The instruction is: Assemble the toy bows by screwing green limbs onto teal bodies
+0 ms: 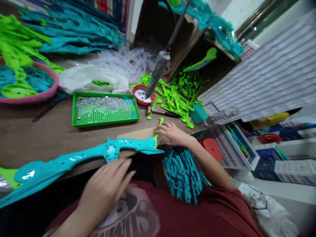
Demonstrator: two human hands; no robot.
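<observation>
A long turquoise plastic toy part (91,154), shaped like a bow limb with round ends, lies along the table's front edge. At its right end is a small lime-green hooked piece (157,133). My right hand (175,135) has its fingertips closed on this green piece, a ring on one finger. My left hand (106,182), slightly blurred, is just below the round hub in the turquoise part's middle. Its fingers are stretched out and seem to hold nothing; whether they touch the part is unclear. Beneath the right end lies a tan board (135,134).
A green tray (106,124) holds small metal screws. Beside it stand a red basket (142,102) and a hanging electric screwdriver (158,72). Lime-green parts (175,102) are heaped behind my right hand. Stacked turquoise parts (184,174) sit below the table edge. A pink basket (46,97) is at left.
</observation>
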